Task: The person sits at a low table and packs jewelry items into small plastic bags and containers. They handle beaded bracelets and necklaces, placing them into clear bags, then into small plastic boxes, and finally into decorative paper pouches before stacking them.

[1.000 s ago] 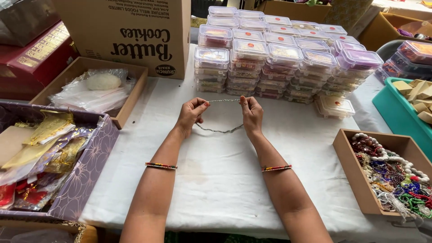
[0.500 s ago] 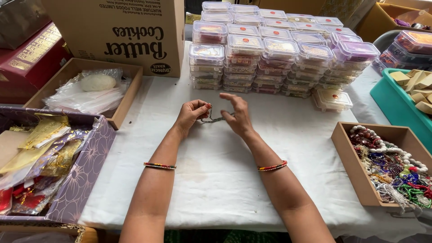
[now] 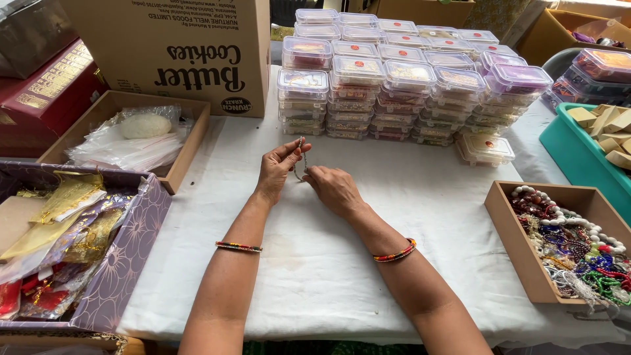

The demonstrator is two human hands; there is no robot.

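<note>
- Looking down from the head view, we see both forearms reach up from the bottom edge to the middle of the frame, over a table under a white cloth [image 3: 394, 263].
- We find the left hand [image 3: 276, 172] just left of centre, its thumb and fingertips pinched together on a thin beaded chain [image 3: 301, 158] and lifting one end of it upright.
- We see the right hand [image 3: 335, 189] just right of it, knuckles up, its fingers curled together on the lower part of the same chain; the chain hangs in a short loop between the two hands, close over the cloth.
- We note a thin striped bangle on the left wrist [image 3: 238, 247] and an orange and red one on the right wrist [image 3: 396, 252].
- Behind the hands, in the upper middle, we see stacks of clear lidded plastic boxes [image 3: 394, 79].
- At the upper left stands a brown cardboard carton [image 3: 177, 46], and below it a shallow cardboard tray [image 3: 190, 141] with clear plastic bags.
- At the lower left we find a purple patterned box [image 3: 125, 263] holding gold and red pouches.
- At the right, a wooden box [image 3: 519, 243] is heaped with mixed bead strings; above it, at the frame's edge, sits a teal tray [image 3: 572, 158].
</note>
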